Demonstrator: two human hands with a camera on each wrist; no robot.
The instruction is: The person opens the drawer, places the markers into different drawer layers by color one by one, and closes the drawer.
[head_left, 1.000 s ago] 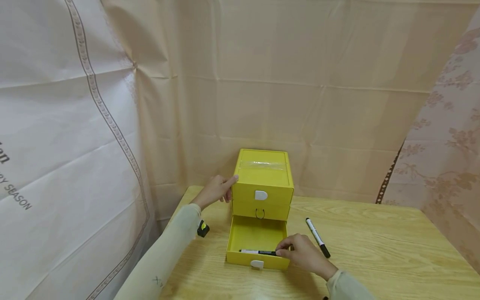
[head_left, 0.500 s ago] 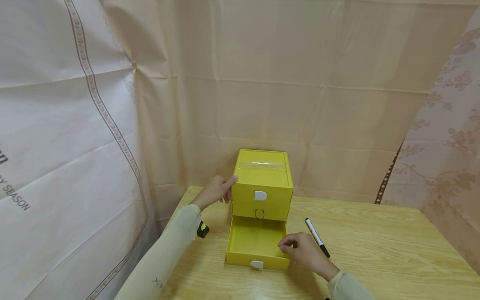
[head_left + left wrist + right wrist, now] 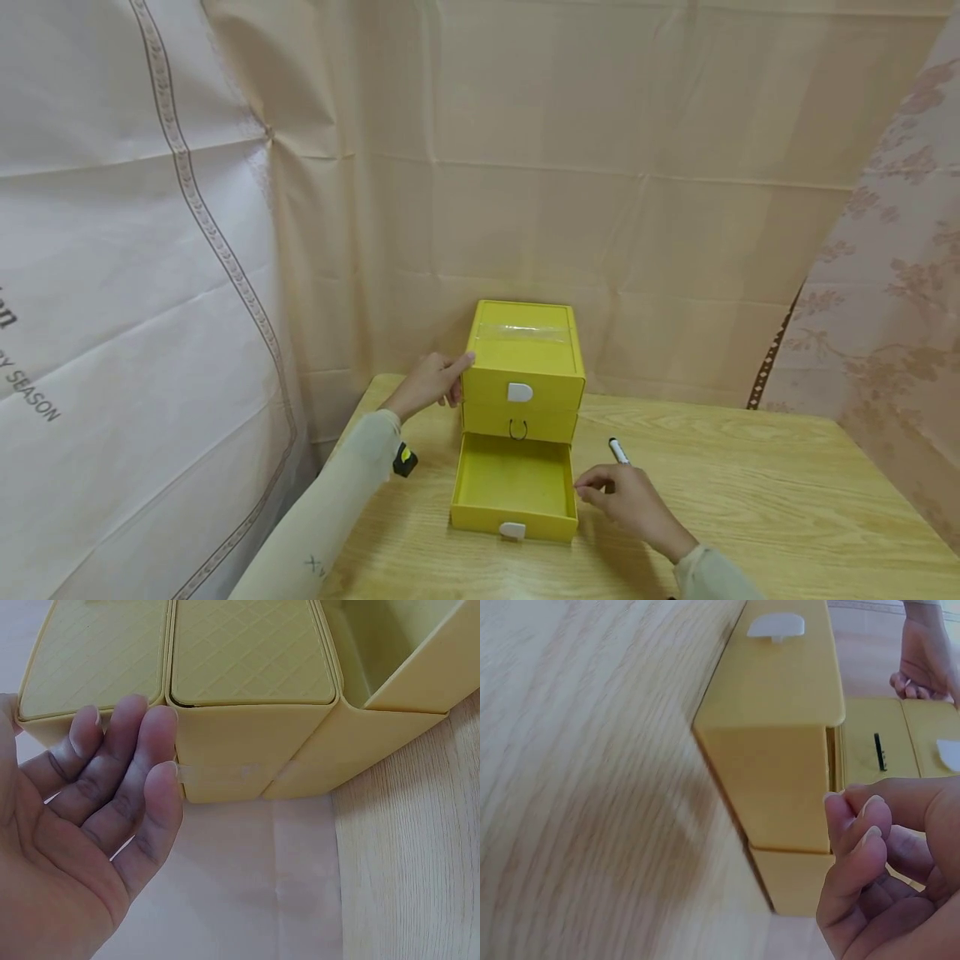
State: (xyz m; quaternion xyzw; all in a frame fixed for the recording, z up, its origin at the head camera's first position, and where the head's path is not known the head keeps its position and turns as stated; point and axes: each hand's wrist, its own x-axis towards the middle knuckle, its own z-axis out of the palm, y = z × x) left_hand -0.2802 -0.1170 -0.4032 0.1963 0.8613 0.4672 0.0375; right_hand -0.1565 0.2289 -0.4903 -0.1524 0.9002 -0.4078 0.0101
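A yellow drawer cabinet [image 3: 525, 354] stands on the wooden table, its bottom drawer [image 3: 476, 518] pulled out. In the head view, my left hand [image 3: 429, 385] rests at the cabinet's upper left edge, thumb on top; the left wrist view shows its fingers [image 3: 161, 814] slightly bent beside the cabinet. My right hand [image 3: 632, 507] is just right of the open drawer, fingertips close to its side wall. The right wrist view shows those fingers [image 3: 851, 877] loosely curled with nothing between them. Beyond the right hand lies a white marker [image 3: 618, 451], its near end hidden.
A small black and yellow tape measure [image 3: 405, 459] sits left of the cabinet, near my left sleeve. The upper two drawers are closed, with a white tab [image 3: 520, 392] and a black ring pull [image 3: 518, 429]. Cloth curtains [image 3: 525, 167] hang behind the table.
My right hand has let go of a marker inside the drawer and moved right, out past the side wall. That marker no longer shows over the drawer front. The left hand stays put.
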